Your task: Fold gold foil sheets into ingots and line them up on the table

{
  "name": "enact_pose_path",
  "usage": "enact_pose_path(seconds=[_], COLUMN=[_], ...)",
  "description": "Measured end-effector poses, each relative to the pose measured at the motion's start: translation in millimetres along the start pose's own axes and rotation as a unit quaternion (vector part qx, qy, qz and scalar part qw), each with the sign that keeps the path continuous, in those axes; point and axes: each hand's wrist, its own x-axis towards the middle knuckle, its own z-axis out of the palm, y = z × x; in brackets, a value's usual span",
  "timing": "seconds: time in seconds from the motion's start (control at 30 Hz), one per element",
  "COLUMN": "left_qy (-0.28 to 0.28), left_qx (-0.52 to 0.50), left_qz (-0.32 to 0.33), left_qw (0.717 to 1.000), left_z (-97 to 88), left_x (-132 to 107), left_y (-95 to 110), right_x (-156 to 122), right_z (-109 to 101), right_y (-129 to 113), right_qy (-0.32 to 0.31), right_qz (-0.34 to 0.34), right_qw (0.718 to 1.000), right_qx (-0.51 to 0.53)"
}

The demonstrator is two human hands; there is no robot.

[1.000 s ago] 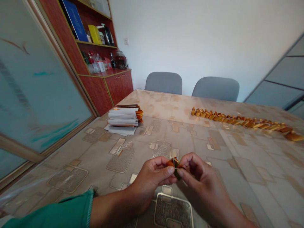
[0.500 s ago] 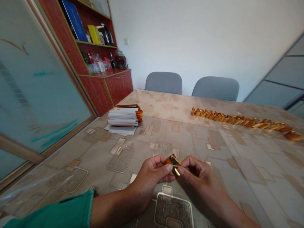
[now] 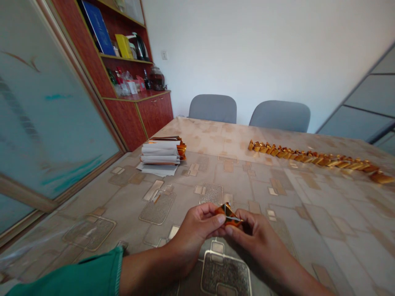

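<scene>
A white wall (image 3: 247, 49) closed off the far side, with a red wooden cabinet (image 3: 154, 113) to the left holding bottles and boxes on its shelves, and a large frosted glass door (image 3: 55, 123) stood along the left. Two grey chairs (image 3: 212, 109) (image 3: 279, 115) waited beyond the far edge of a long surface (image 3: 210, 181) covered in a beige patterned cloth. On that surface, a stack of white sheets (image 3: 160, 155) sat toward the left, with gold foil (image 3: 182, 151) curling out at its right end. Well apart on the right, a long row of small gold foil pieces (image 3: 308, 160) ran in a single line, set closely together so that each one touched or nearly touched the next. Nearest the camera, the left hand (image 3: 197, 228), its forearm coming out of a green sleeve (image 3: 64, 273), and the right hand (image 3: 259, 242) met above the surface, each narrowed to a tight pinch. Held so that both hands gripped it from opposite sides, a small foil piece (image 3: 228, 215) sat between them in the air. It was creased into angular folds, glossy orange-gold, with a thin pale edge running across its face.
</scene>
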Motion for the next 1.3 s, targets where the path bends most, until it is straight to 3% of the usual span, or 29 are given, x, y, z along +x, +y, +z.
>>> enact_pose_path(seconds=[0.2, 0.4, 0.57, 0.83, 1.13, 1.3], left_qy=[-0.013, -0.026, -0.004, 0.021, 0.036, 0.024], left_qx=[0.011, 0.034, 0.044, 0.02, 0.038, 0.048], left_qz=[0.004, 0.033, 0.038, 0.036, 0.048, 0.056], left_qw=[1.0, 0.999, 0.998, 0.999, 0.997, 0.997], left_z=[1.4, 0.5, 0.3, 3.5, 1.3, 0.0], left_x=[0.0, 1.0, 4.9, 1.2, 1.5, 2.8], left_y=[2.5, 2.6, 3.0, 5.9, 4.4, 5.7], right_x=[0.1, -1.8, -2.0, -2.8, -1.7, 0.3], right_z=[-3.2, -7.9, -4.1, 1.1, 2.5, -1.6], right_y=[3.6, 0.7, 2.7, -2.0, 3.8, 6.4], right_qy=[0.014, 0.023, 0.043, -0.008, -0.027, 0.014], right_qz=[0.012, -0.028, -0.025, 0.02, 0.003, -0.003], right_qw=[1.0, 0.999, 0.997, 0.995, 0.99, 0.991], right_qx=[0.023, 0.032, 0.06, 0.093, 0.142, 0.137])
